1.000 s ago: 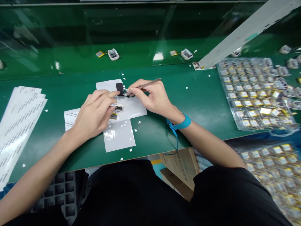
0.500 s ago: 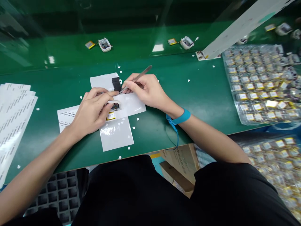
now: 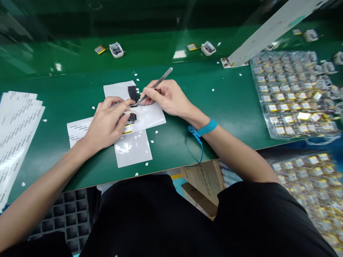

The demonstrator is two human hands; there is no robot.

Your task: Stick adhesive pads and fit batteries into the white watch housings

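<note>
a green workbench (image 3: 182,150) spread under both hands, with rows of yellow-edged battery cells (image 3: 295,106) well right of the right hand and printed sheets (image 3: 20,128) fanned left of the left. a white backing sheet (image 3: 152,116) lay beneath the fingers. the left hand (image 3: 108,119) bent over a white device housing (image 3: 131,117), thumb and fingers around its near end; whether they pinched it i could not tell. the right hand (image 3: 166,98) pinched metal tweezers (image 3: 160,79), tips down beside the left fingertips. beyond the hands sat two more open housings (image 3: 116,50), each with its cell outside. a loose cell (image 3: 128,129) showed just below the left thumb. the work seemed partway along: one black strip (image 3: 133,105) at the tweezer tips looked separate, while a block of black strips (image 3: 132,93) remained on the sheet just beyond the fingertips, and the housing was open, its cell out. small white tabs (image 3: 152,141) dotted the bench nearer the body than the hands.
</note>
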